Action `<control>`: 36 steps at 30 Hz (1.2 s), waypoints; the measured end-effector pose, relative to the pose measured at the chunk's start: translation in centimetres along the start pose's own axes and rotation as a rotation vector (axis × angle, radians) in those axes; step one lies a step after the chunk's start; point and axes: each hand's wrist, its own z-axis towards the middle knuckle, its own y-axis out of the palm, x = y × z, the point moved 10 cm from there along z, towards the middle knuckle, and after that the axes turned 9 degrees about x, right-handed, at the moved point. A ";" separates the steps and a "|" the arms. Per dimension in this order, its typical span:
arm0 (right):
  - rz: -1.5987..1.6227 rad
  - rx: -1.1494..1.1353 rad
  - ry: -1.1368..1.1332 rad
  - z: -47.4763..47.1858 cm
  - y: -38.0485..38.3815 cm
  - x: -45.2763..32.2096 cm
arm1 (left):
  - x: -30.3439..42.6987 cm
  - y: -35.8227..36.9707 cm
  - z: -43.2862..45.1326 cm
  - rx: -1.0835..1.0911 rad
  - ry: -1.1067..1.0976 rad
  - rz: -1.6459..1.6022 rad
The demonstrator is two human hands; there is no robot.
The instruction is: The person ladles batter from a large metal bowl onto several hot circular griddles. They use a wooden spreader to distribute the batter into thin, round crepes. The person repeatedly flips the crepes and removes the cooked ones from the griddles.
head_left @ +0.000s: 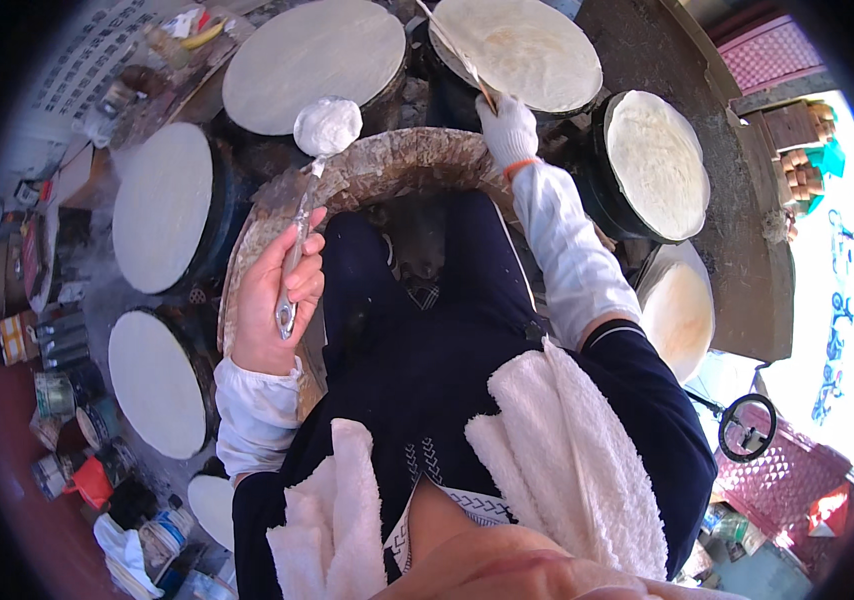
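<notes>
My bare left hand (288,292) is closed around the metal handle of a ladle (328,127), whose bowl is heaped with white batter or dough near the upper-left griddle. My right hand (509,131), in a white knitted glove, grips a thin stick or spatula (464,60) that lies over the edge of the flatbread (521,49) on the top-right griddle. A pale flatbread (314,64) covers the top-left griddle. Others lie on the left griddles (163,208) (157,384). At the right, a flatbread (656,165) has slightly lifted edges.
A curved, crusted rim (412,150) runs around my knees. Lower right of the griddles rests a browned flatbread (678,307). A brown board (742,247) stands along the right. Boxes and containers (59,390) crowd the far left; faint steam hangs there.
</notes>
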 end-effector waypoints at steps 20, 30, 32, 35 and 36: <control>0.593 1.084 0.321 7.5 -31.1 23.3 | -3.6 8.5 11.7 0.028 -0.034 0.433; 0.978 1.341 0.877 -32.0 -44.8 48.9 | -11.5 11.7 12.4 -0.118 -0.201 0.387; 1.047 1.461 1.021 -41.5 -41.6 55.5 | -13.0 12.4 12.4 -0.123 -0.221 0.405; 0.909 1.627 1.285 -51.5 -34.3 60.3 | -14.4 13.3 11.8 -0.094 -0.228 0.419; 0.916 1.625 1.358 -53.2 -31.7 61.6 | -14.7 13.5 11.6 -0.087 -0.217 0.432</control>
